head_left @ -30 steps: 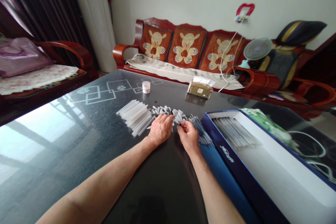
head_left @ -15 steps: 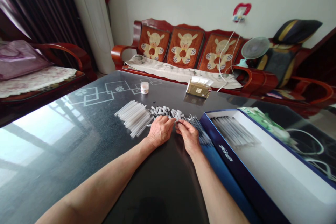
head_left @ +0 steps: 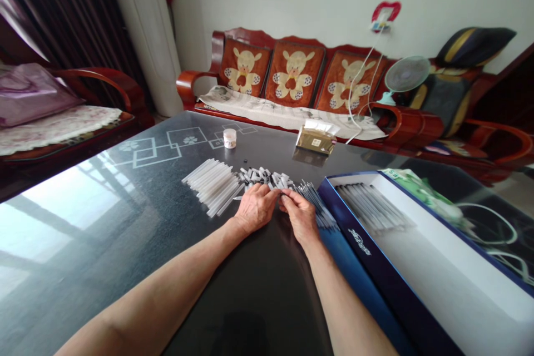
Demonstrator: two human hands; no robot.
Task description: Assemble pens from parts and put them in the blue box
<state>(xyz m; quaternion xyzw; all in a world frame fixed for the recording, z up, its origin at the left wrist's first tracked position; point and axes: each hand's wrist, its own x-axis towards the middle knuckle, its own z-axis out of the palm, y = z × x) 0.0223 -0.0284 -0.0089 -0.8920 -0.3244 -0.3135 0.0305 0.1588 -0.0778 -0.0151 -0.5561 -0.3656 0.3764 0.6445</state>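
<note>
My left hand (head_left: 255, 210) is closed around a pen (head_left: 237, 198), whose pale pointed end sticks out on the left. Close beside it, my right hand (head_left: 301, 214) is closed in a pinch, its fingertips meeting those of the left; whatever lies between them is too small to make out. Just beyond the hands lies a heap of small white and black pen caps (head_left: 267, 177). A pile of clear pen barrels (head_left: 213, 184) is to the left. Thin pen refills (head_left: 317, 206) lie in a bunch right of my right hand.
On the right stands an open blue box (head_left: 442, 245) with a row of pens (head_left: 371, 207) at its far end. A tissue pack (head_left: 316, 139) and a small white jar (head_left: 230, 138) stand farther back on the dark table (head_left: 158, 217). Green packaging (head_left: 421, 192) lies beyond the box.
The hands stay in almost the same place, fingertips together. Their fingers have shifted very slightly, and the dark bit seen between them is now less visible.
</note>
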